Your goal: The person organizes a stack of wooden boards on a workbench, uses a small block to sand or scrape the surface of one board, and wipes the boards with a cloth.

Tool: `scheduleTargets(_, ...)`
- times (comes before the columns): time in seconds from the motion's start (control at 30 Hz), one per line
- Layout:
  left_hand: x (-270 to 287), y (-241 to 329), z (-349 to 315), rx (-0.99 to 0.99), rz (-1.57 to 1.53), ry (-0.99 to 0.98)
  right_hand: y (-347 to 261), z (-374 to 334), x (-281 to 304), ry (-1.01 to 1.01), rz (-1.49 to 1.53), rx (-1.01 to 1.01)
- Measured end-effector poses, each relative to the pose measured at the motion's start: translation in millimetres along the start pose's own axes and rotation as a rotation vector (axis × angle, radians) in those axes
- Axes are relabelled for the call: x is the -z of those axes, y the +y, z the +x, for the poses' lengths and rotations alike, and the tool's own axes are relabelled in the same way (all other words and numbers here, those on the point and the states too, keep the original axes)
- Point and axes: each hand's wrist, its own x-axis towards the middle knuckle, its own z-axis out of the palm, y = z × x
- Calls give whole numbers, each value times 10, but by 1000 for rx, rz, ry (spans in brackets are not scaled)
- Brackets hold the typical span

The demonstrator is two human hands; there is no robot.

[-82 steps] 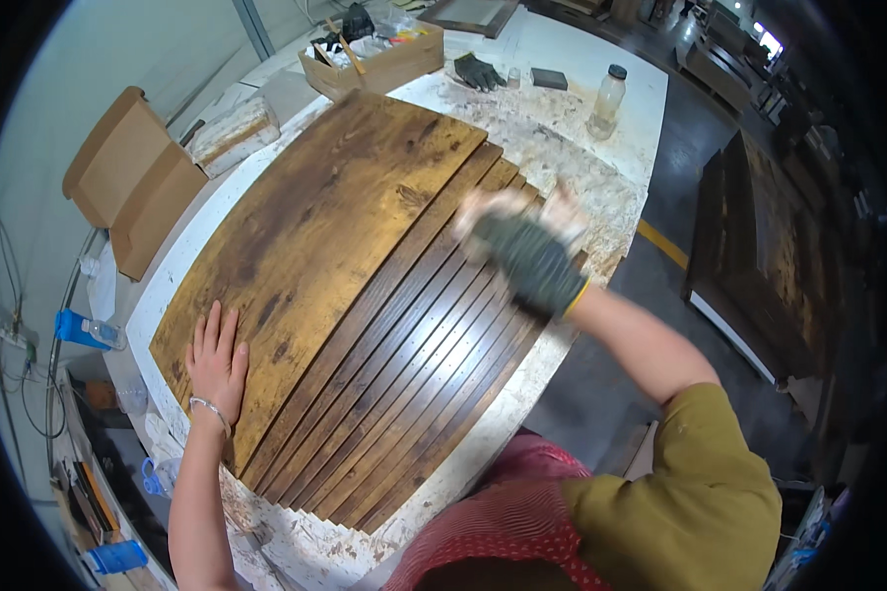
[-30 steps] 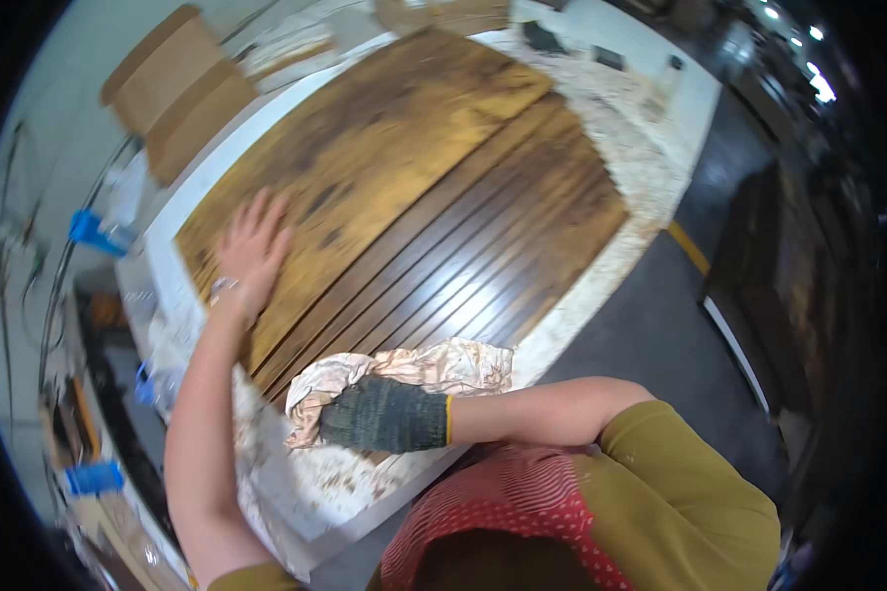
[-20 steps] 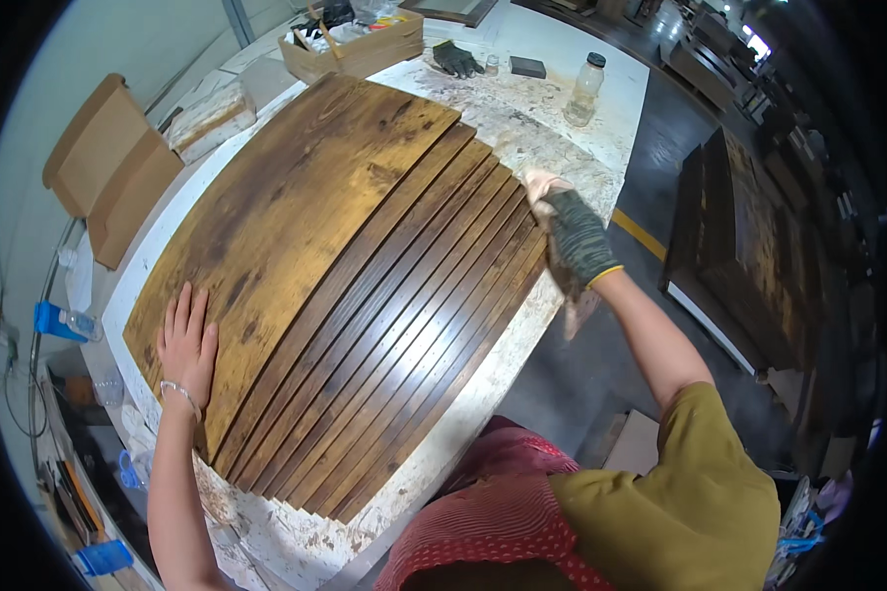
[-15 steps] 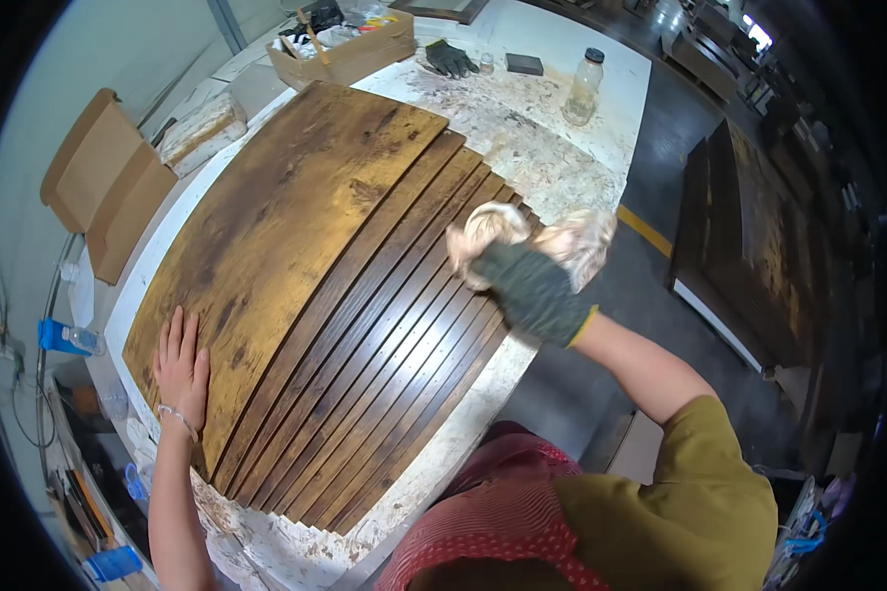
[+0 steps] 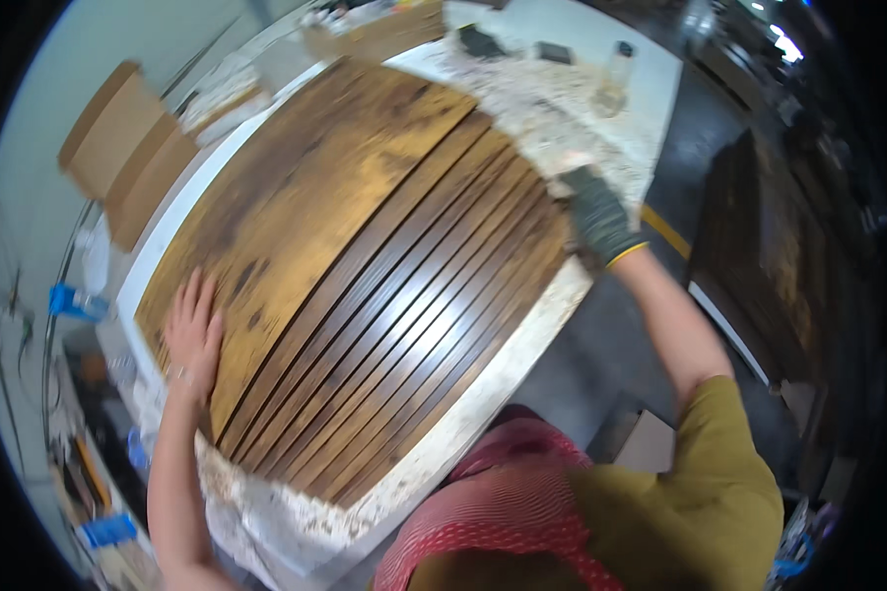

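My left hand [image 5: 196, 330], bare with a bracelet at its wrist, lies flat with fingers spread on the lower left part of the top wooden board [image 5: 296, 187]. This board is brown with dark markings. It rests on a fanned stack of similar boards [image 5: 404, 345], whose stepped edges show to its right. My right hand [image 5: 601, 217], in a dark glove with a yellow cuff, is at the stack's far right edge. Its fingers are closed on a pale cloth [image 5: 574, 161], blurred and mostly hidden against the stained table.
The stack lies on a stained white table [image 5: 552, 305]. At its far end are a glass jar [image 5: 613, 84], a dark block [image 5: 554, 52], a dark glove [image 5: 480, 41] and a cardboard box [image 5: 394, 34]. An open carton [image 5: 128, 158] stands left. More boards [image 5: 759, 256] are stacked right.
My right hand has swung right and away with the cloth, from over the boards to their far right edge. My left hand stays on the top board. The whole view has shifted slightly.
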Motion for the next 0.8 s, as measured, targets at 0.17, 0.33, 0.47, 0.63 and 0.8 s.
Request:
scheduleTargets(0.17, 1, 128, 87, -11, -20, 57, -924, -11, 304, -14, 81, 75)
scheduleTargets(0.33, -129, 58, 83, 16, -64, 55, -2553, -714, -671, -127, -57, 328)
scheduleTargets(0.47, -129, 11, 50, 36, -69, 51, -4027, -1112, -932, -319, 67, 710)
scheduleTargets(0.63, -115, 36, 84, 34, -96, 27, -4572, -1219, -987, -587, 433, 746)
scheduleTargets(0.8, -199, -38, 30, 79, -65, 53, -3727, -1041, -648, -335, 499, 248)
